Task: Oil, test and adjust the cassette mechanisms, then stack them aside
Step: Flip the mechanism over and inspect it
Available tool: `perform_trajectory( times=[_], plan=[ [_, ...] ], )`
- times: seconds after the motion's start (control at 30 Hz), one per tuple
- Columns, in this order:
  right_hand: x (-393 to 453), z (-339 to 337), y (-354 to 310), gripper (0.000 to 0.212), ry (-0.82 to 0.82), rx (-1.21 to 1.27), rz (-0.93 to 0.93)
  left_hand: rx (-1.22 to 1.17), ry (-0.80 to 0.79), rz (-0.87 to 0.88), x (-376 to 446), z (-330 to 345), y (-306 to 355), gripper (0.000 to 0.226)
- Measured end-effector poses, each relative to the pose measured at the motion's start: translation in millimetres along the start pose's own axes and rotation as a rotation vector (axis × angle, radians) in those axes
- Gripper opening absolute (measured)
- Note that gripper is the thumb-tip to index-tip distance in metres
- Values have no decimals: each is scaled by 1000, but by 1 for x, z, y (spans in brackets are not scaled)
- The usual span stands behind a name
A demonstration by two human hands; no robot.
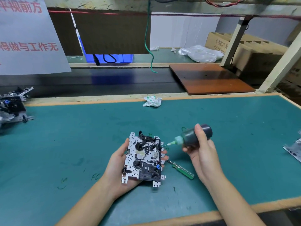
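Observation:
A metal and black plastic cassette mechanism (pixel 143 158) rests in my left hand (pixel 119 167), held from below just above the green bench mat (pixel 81 136). My right hand (pixel 201 154) grips a dark oil bottle (pixel 194 136) with a pale green nozzle. The needle tip points left and touches the mechanism's upper right edge. A pile of other mechanisms (pixel 12 105) lies at the far left of the bench. Part of another mechanism (pixel 294 148) shows at the right edge.
A green-handled screwdriver (pixel 182 170) lies on the mat under my right hand. A crumpled white wrapper (pixel 152 101) sits at the mat's far edge. Behind it run a dark conveyor belt (pixel 114 82) and a brown board (pixel 210 78). A green cable (pixel 150 46) hangs down.

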State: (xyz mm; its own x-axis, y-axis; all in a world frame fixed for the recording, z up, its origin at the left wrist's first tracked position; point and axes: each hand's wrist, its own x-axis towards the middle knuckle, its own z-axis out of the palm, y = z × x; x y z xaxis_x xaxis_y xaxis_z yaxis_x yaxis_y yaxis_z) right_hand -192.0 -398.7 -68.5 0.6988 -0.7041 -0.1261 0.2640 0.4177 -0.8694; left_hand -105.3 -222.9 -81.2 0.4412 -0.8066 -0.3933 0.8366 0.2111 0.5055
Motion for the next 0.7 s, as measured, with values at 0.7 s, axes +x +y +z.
perform_trajectory(
  times=[0.7],
  plan=[
    [-4, -1, 7, 29, -85, -223, -134, -7, -2, -15, 0, 0, 0, 68]
  ],
)
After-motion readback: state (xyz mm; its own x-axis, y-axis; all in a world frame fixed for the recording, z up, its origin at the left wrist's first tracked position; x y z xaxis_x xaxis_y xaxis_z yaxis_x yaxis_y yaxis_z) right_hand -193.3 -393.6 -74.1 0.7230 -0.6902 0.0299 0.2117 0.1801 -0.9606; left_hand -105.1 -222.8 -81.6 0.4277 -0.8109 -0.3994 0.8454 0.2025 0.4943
